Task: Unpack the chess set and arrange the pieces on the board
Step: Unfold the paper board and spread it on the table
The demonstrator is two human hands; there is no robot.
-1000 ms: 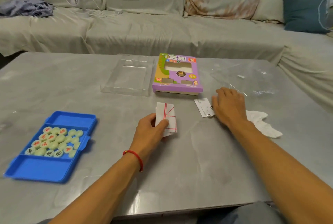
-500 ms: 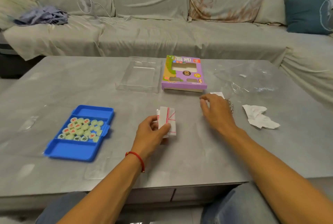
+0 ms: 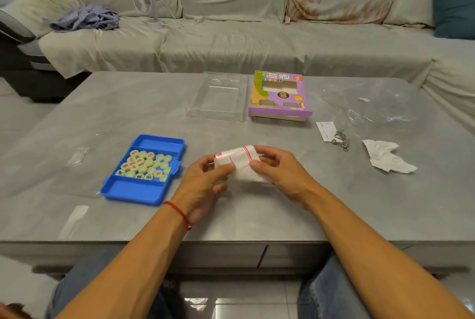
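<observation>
board: folded paper sheet (image 3: 240,164), red lines on it, held just above the surface (image 3: 128,113)
left hand (image 3: 205,180): pinched on its left edge
right hand (image 3: 280,172): gripped on its right edge
pieces (image 3: 144,165): piled in blue tray (image 3: 144,191), 9 o'clock of the hands

Now both hands (image 3: 253,177) on folded board (image 3: 237,164)

Grey tabletop (image 3: 257,216). Near its right edge, crumpled white tissue (image 3: 385,155); just left of it a small metal ring puzzle (image 3: 340,139), touching a white paper slip (image 3: 325,130). Clear plastic wrap (image 3: 372,102) lies behind them. Behind the tabletop, a sofa (image 3: 231,43) under a pale grey cover. On its seat: small white fan (image 3: 144,0) with cord, bundled bluish striped cloth (image 3: 87,18) at left, teal cushion (image 3: 455,10) at far right.
</observation>
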